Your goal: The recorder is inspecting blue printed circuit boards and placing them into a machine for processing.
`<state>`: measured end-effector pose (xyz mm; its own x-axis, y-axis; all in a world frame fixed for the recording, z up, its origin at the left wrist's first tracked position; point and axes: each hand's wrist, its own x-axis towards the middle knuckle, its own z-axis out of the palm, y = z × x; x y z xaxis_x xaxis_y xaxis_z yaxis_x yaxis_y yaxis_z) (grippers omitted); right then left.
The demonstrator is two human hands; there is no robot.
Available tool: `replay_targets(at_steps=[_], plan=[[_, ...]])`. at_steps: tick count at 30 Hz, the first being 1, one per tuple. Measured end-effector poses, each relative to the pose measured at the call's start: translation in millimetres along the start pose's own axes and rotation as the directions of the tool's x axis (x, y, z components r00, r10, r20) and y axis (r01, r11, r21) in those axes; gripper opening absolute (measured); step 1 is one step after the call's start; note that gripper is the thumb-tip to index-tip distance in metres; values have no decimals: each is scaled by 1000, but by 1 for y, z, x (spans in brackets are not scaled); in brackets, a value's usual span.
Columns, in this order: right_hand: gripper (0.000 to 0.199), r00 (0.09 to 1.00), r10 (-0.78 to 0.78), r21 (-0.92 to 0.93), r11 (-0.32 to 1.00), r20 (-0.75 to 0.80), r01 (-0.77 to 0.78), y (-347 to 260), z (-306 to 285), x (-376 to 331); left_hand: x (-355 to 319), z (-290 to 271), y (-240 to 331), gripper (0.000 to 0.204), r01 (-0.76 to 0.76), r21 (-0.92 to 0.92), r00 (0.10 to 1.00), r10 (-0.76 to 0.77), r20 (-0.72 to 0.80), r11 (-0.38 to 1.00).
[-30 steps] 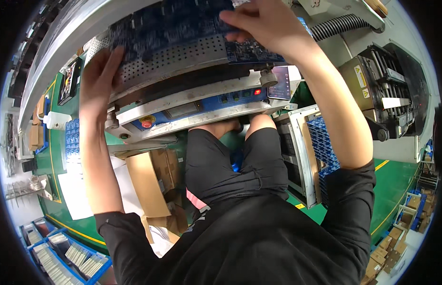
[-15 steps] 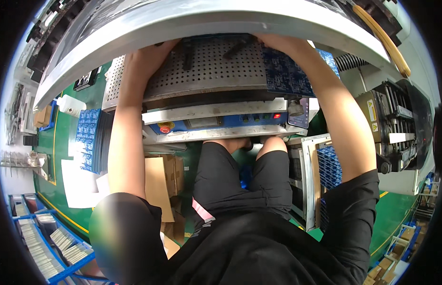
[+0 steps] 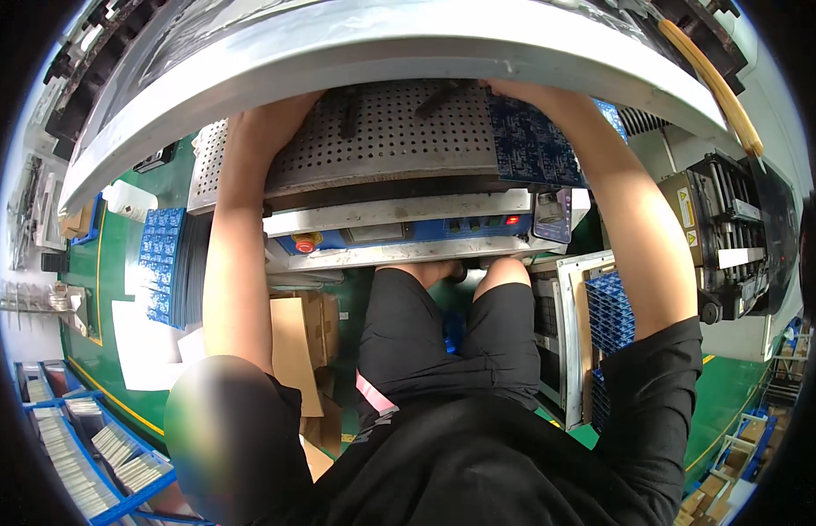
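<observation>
One left hand (image 3: 274, 127) and one right hand (image 3: 535, 95) make two hands. There is one perforated metal plate (image 3: 399, 131), one phone (image 3: 552, 217) and one red button (image 3: 304, 246).

- perforated metal platform (image 3: 390, 153), small round holes
- on it, far side: two black bars (image 3: 349, 117), apart, angled differently
- on its right end: blue circuit board (image 3: 532, 145), overhanging front edge
- green floor (image 3: 723, 386), yellow line (image 3: 709, 358) on it

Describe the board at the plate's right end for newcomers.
Find the wide metal plate full of holes. At its right end, left of the right forearm, sits a blue circuit board. Unlike the stacked boards farther left, it borders those holes.
</observation>
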<state>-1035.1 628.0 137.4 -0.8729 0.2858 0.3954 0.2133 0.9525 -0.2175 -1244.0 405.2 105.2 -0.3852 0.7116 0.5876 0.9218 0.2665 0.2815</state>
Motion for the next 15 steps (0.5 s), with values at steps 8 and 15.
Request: replay_targets(at_steps=[8, 15], plan=[[38, 998, -6, 296, 955, -58, 23, 6, 5, -11, -2, 1, -1, 45, -7, -2, 999, 7, -32, 1000], [48, 971, 197, 165, 962, 133, -217, 3, 23, 28, 3, -3, 10, 46, 77, 86, 997, -77, 5, 993]])
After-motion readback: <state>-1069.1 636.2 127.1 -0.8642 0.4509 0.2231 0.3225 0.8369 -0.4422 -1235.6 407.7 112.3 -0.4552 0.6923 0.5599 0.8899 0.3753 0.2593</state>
